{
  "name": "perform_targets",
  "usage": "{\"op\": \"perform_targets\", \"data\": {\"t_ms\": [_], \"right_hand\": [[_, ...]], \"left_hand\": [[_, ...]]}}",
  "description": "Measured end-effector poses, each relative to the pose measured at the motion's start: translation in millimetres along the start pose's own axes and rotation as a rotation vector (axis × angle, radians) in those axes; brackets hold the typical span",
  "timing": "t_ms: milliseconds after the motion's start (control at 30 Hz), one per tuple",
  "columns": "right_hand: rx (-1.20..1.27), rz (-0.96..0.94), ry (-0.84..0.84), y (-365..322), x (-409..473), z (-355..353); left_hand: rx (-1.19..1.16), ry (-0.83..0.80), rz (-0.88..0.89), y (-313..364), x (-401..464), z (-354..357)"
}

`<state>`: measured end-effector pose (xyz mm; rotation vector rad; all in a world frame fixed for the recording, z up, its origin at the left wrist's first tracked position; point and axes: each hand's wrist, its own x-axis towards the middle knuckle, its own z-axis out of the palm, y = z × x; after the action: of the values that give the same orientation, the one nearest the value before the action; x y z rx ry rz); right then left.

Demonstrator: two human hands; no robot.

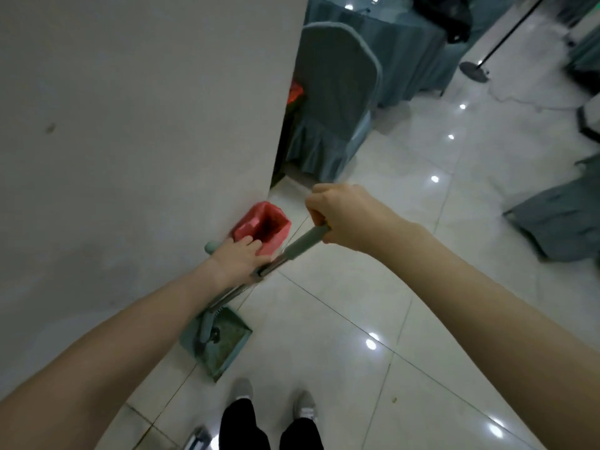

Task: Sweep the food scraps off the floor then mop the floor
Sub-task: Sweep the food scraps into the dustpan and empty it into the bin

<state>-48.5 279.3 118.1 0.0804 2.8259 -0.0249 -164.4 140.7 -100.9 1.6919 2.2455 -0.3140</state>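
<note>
1. Dustpan (pixel 217 344): it stands on the floor (pixel 373 287) at the foot of the wall (pixel 130 125), directly below the left grip, with its open tray facing up and toward the camera. Dark residue shows inside the tray; what it is cannot be made out. Judged from this, the pan is being parked against the wall, or set ready to be emptied.

2. Dustpan handle (pixel 227 295): a metal pole rises from the pan to the left grip. Its pale green end cap shows just beyond the wrist, close to the wall.

3. Left hand (pixel 240 256): the grip lies over the upper part of the poles. The fingers reach forward and rest on the near rim of the red bin. Whether they curl round the pole is hidden by the back of the hand, so the hold cannot be determined.

4. Broom handle (pixel 305 241): its green sleeve runs from the right grip down and left, passing under the left grip beside the dustpan pole. The bristle end is not visible.

5. Right hand (pixel 341 216): the grip is closed in a fist round the top of the green sleeve. This hold likely steers both poles together toward the wall.

6. Red bin (pixel 263 227): lined with a red bag, it sits just beyond the left grip, against the wall corner.

7. Further out: a covered chair (pixel 334 102) stands beyond the corner. One small speck (pixel 394 400) lies on the tiles, near the shoes.
</note>
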Motion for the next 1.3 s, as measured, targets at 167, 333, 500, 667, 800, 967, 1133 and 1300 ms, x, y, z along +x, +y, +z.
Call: {"op": "perform_targets", "data": {"t_ms": [167,333,500,667,800,967,1133,1300], "right_hand": [[-0.258,0.182,-0.140,39,-43,33],[-0.278,0.259,-0.437,62,-95,98],[-0.128,0.334,-0.394,102,-186,146],[-0.036,0.458,-0.347,142,-271,180],[0.036,0.562,-0.344,174,-343,203],[0.074,0.673,-0.344,204,-422,232],[0.172,0.785,-0.321,223,-483,268],[0.389,1.027,-0.424,227,-585,336]], "left_hand": [[0.077,0.030,0.170,52,32,3],[0.160,-0.058,0.378,129,53,-2],[0.192,-0.104,0.431,203,62,-2],[0.336,-0.124,0.569,283,83,-29],[0.406,-0.122,0.661,358,104,-45],[0.475,-0.133,0.737,439,136,-47],[0.557,-0.136,0.856,503,159,-49],[0.476,-0.066,0.676,451,183,-63]]}}
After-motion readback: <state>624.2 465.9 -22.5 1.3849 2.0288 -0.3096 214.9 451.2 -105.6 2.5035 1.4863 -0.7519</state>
